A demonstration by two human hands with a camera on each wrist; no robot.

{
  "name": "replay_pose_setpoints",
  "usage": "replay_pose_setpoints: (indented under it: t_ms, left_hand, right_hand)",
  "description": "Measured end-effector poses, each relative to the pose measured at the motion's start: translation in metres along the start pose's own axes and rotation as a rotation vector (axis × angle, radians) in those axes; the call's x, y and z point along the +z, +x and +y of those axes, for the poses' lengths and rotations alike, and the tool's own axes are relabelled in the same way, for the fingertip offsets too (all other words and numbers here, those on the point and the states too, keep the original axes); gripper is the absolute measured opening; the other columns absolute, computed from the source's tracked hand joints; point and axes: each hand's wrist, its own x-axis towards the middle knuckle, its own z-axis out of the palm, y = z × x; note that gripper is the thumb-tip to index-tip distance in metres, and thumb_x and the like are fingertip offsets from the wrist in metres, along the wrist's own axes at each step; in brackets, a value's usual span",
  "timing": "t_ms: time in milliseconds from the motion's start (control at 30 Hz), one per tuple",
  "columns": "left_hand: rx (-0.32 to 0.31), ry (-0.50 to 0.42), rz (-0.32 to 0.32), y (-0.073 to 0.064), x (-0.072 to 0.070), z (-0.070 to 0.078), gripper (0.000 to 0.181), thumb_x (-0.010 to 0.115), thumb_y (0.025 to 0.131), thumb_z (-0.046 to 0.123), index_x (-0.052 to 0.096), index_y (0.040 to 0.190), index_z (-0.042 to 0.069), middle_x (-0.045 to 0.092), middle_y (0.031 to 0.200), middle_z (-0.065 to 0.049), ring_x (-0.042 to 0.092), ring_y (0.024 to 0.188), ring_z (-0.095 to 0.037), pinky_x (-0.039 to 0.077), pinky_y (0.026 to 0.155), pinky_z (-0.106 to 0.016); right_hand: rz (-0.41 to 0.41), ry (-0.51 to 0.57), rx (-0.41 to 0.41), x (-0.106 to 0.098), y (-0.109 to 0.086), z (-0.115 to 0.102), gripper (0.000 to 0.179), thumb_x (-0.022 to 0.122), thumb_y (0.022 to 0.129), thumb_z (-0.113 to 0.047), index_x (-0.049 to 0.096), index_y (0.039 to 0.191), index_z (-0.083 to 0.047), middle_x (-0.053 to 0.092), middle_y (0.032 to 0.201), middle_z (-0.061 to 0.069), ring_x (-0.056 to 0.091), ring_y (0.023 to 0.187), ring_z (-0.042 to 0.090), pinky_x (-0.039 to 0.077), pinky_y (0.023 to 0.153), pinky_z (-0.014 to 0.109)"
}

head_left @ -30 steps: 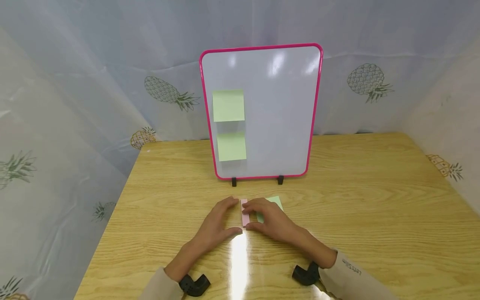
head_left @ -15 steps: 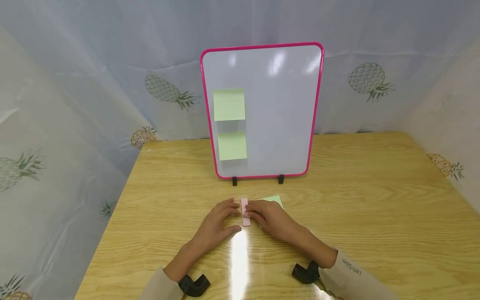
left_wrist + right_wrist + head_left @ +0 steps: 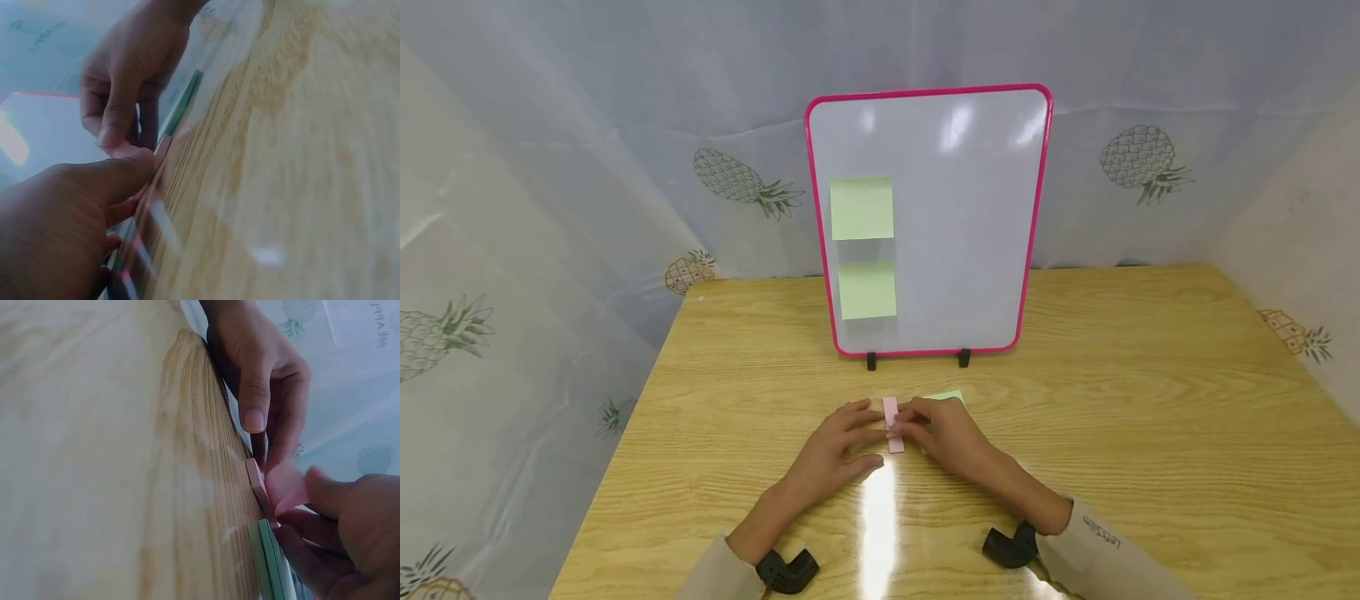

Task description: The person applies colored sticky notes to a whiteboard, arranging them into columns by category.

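On the wooden table lies a pink sticky-note pad between both hands. My left hand holds the pad's left side with curled fingers and thumb. My right hand pinches the top pink sheet, which curls up off the pad in the right wrist view. A green sticky pad lies just right of the pink one, mostly hidden under the right hand; its edge shows beside the pink pad.
A pink-framed whiteboard stands upright behind the hands, with two green notes stuck one above the other on its left side. Pineapple-print sheeting surrounds the table.
The right hand's fingers have drawn in onto the pink pad and lifted its top sheet. The left hand has hardly moved.
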Motion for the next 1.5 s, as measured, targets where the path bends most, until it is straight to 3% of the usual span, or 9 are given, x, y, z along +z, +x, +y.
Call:
replay_pose_setpoints:
  t_ms: [433,600,700,867,1333,1500]
  left_hand:
    - [0.075,0.087,0.004,0.0011,-0.0015,0.0019,0.029,0.074,0.084,0.022,0.073,0.11,0.01,0.058,0.126,-0.009,0.045,0.126,-0.035,0.035,0.105,-0.05]
    - [0.158,0.162,0.036,0.0032,-0.001,0.0016,0.032,0.074,0.083,0.026,0.072,0.108,0.006,0.061,0.117,-0.01,0.052,0.119,-0.033,0.038,0.102,-0.049]
    - [0.21,0.153,0.06,0.005,0.0,0.0007,0.03,0.074,0.083,0.024,0.071,0.107,0.005,0.062,0.114,-0.008,0.054,0.114,-0.028,0.041,0.1,-0.047]
    - [0.245,0.183,0.02,0.0051,0.0021,-0.0003,0.035,0.068,0.088,0.029,0.067,0.117,0.009,0.061,0.121,-0.004,0.053,0.118,-0.026,0.04,0.1,-0.044]
    - [0.191,0.369,-0.092,0.0033,0.0004,0.0061,0.053,0.058,0.092,0.041,0.054,0.135,0.012,0.05,0.139,-0.006,0.044,0.128,-0.027,0.034,0.106,-0.048]
    - [0.168,0.367,-0.112,0.0025,0.0012,0.0075,0.054,0.056,0.093,0.042,0.052,0.138,0.012,0.047,0.141,-0.008,0.042,0.13,-0.027,0.031,0.108,-0.048]
  right_hand:
    - [0.109,0.056,0.092,0.0023,-0.0032,0.0028,0.006,0.069,0.088,-0.013,0.068,0.093,-0.015,0.07,0.09,-0.006,0.068,0.082,0.008,0.055,0.071,0.023]
    - [0.171,0.089,0.163,0.0013,-0.004,0.0049,0.004,0.069,0.088,-0.016,0.07,0.091,-0.018,0.07,0.086,-0.01,0.066,0.078,0.003,0.054,0.067,0.024]
    - [0.198,0.126,0.187,0.0015,-0.004,0.0058,0.004,0.069,0.088,-0.016,0.07,0.091,-0.017,0.071,0.086,-0.009,0.066,0.081,0.003,0.054,0.07,0.025]
    - [0.234,0.189,0.205,0.0026,-0.0038,0.006,0.005,0.07,0.086,-0.012,0.07,0.09,-0.015,0.071,0.087,-0.007,0.068,0.083,0.006,0.055,0.073,0.026]
    - [0.284,0.318,0.279,0.0026,-0.0012,0.0068,0.006,0.071,0.085,-0.009,0.07,0.091,-0.007,0.072,0.086,0.003,0.07,0.078,0.015,0.055,0.069,0.024]
    - [0.297,0.327,0.277,0.0021,-0.0001,0.0087,0.006,0.071,0.086,-0.011,0.07,0.091,-0.007,0.072,0.087,0.003,0.07,0.08,0.015,0.055,0.071,0.023]
